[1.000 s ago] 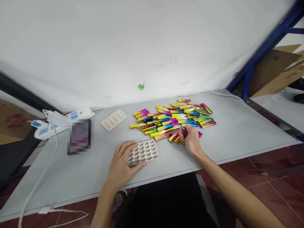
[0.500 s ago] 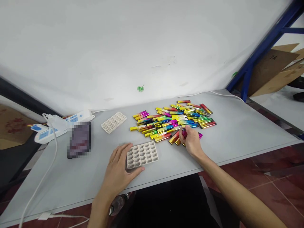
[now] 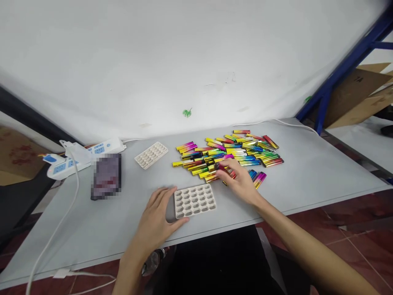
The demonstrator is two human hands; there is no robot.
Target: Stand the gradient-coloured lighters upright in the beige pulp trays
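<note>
A cream tray with rows of oval pockets lies near the table's front edge. My left hand rests at its left side, fingers and thumb spread around the left corners. Behind and to the right spreads a pile of shiny multicoloured sticks. Over the front of the pile, my right hand pinches a dark red stick between thumb and fingers; its far part is hidden by the hand. A second pocketed tray lies at an angle farther back, left of the pile.
White power strips with plugs and cables lie at the back left, beside a blurred dark item. A white wall rises behind the grey table. Cardboard boxes stand beyond the blue frame. Below the table is a bottle.
My right hand has moved left with the dark red stick, uncovering sticks at the pile's front right. The near tray sits slightly farther right of my left hand. The whole view has shifted slightly.
</note>
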